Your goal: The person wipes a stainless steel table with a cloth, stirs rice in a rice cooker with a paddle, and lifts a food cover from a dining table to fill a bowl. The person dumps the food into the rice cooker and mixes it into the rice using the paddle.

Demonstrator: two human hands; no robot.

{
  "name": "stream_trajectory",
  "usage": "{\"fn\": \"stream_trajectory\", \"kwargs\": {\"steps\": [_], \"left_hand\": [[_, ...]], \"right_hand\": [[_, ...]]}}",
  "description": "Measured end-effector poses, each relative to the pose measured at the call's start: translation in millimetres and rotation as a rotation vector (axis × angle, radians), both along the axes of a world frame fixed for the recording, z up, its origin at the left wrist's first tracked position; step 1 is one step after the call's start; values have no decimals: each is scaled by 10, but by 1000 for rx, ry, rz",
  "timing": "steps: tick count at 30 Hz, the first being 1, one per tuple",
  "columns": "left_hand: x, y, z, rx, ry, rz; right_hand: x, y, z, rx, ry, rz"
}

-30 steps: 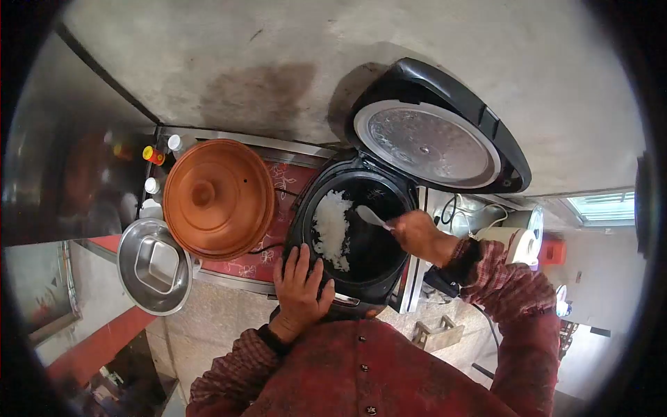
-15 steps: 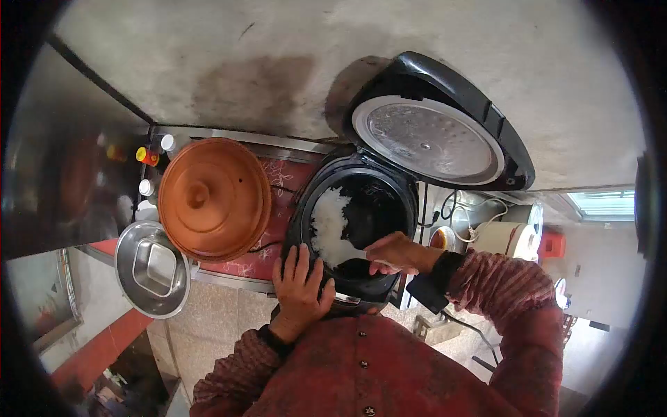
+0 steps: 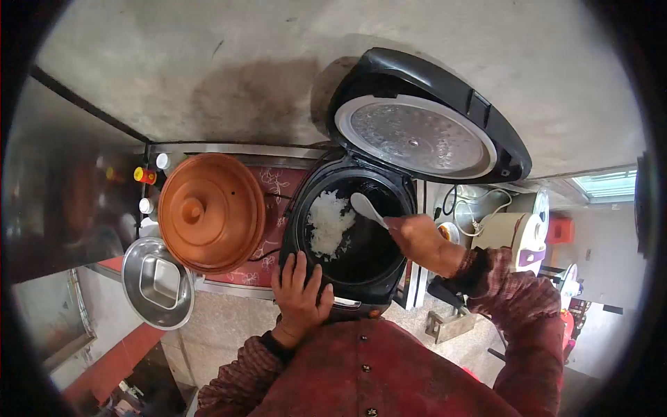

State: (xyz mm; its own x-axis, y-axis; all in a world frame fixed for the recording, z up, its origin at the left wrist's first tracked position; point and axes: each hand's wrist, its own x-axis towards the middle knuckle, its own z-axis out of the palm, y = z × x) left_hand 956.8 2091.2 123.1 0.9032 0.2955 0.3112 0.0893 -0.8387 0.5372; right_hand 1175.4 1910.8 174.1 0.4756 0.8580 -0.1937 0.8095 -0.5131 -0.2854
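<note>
And your right hand (image 3: pixel 420 240) curls round the white paddle (image 3: pixel 365 206), blade just beside the rice (image 3: pixel 328 226) in the cooker (image 3: pixel 294 229); your left hand (image 3: pixel 300 297) lies flat-fingered, ungripping, on its edge. Red flowered tabletop (image 3: pixel 275 182), clay pot (image 3: pixel 219 240) alongside, stained grey wall (image 3: pixel 278 42) behind, bright window (image 3: pixel 608 184) far right.

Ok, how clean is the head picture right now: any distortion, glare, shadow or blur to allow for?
Head view: dark round border, with wide-lens bending toward the edges; the window is washed bright; the lid casts a soft shadow on the wall; the inside of the pot is dark, though the rice and spoon stand out; the right hand looks slightly soft.
</note>
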Motion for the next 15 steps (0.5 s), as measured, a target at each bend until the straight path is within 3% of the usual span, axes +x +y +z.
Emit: {"fn": "stream_trajectory", "kwargs": {"steps": [4,13,15], "left_hand": [[12,2,-3,-9,-18,-6],[21,10,-14,3,-13,-15],[24,6,-3,7,-10,-18]], "right_hand": [[122,105,-234,-228,-54,-67],[33,260,-746,124,143,5],[-155,313,-621,-111,182,105]]}}
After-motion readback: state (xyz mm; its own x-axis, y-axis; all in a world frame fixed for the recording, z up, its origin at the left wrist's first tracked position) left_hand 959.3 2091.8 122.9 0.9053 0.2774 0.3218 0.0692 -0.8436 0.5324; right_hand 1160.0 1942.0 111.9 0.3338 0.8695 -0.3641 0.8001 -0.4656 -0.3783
